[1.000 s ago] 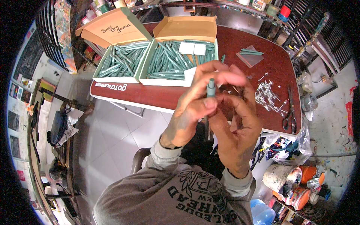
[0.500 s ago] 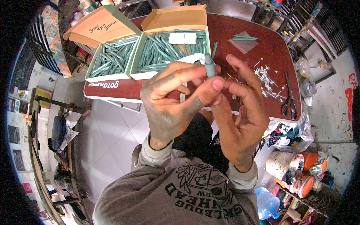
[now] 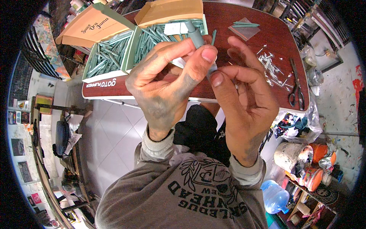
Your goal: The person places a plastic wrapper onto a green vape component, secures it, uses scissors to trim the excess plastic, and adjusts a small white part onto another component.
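Note:
My left hand (image 3: 164, 86) is closed, its thumb and fingers pinching a slim grey-green tube (image 3: 196, 37) with a narrower stepped end. That end points up and away to the left. At the tube's lower end, the thumb and index finger of my right hand (image 3: 249, 108) are pressed together, with another finger stretched out above. Part of the tube is hidden behind my left thumb. Beyond my hands, two open cardboard boxes (image 3: 127, 63) hold many similar grey-green sticks. Pale cards (image 3: 176, 28) rest on the sticks in the right box.
The dark red table (image 3: 225, 11) bears a clear bag with green sticks (image 3: 246, 26), a pile of small white sticks (image 3: 268, 63) and black scissors (image 3: 295, 86). A stained white bucket (image 3: 288, 154) and a blue water jug (image 3: 275, 196) stand at the lower right.
My left hand has moved left and slightly up, tilting the tube's upper end to the left. My right thumb and index finger stay together at its lower end. The view has shifted slightly.

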The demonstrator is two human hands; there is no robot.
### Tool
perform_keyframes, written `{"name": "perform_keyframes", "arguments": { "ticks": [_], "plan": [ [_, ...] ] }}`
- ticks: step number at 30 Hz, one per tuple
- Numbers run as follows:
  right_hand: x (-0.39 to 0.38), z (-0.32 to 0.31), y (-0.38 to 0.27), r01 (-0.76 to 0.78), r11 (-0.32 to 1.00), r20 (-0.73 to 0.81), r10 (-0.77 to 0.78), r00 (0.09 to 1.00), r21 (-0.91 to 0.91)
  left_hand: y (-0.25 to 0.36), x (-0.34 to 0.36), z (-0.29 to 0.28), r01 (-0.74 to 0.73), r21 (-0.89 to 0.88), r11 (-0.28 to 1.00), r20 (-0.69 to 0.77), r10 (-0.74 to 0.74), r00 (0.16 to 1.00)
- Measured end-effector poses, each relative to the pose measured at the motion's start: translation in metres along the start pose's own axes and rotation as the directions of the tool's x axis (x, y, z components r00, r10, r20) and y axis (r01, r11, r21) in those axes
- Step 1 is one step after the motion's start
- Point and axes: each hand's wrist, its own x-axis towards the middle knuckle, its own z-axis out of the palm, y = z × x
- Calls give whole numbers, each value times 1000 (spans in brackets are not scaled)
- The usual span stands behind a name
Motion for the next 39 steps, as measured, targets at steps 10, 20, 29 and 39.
{"name": "perform_keyframes", "arguments": {
  "ticks": [10,20,29,39],
  "plan": [
    [3,-2,3,-75,997,123,71,990,29,4,11,-2,118,94,989,110,-128,986],
    [23,6,-2,-121,988,122,108,987,97,-5,39,5,15,-82,997,134,-4,991],
    [27,8,-8,-253,960,166,232,958,117,0,49,-2,107,-30,994,157,-101,982],
    [33,10,-3,-250,966,144,239,960,63,21,55,0,187,-33,982,179,-178,968]
  ]
}}
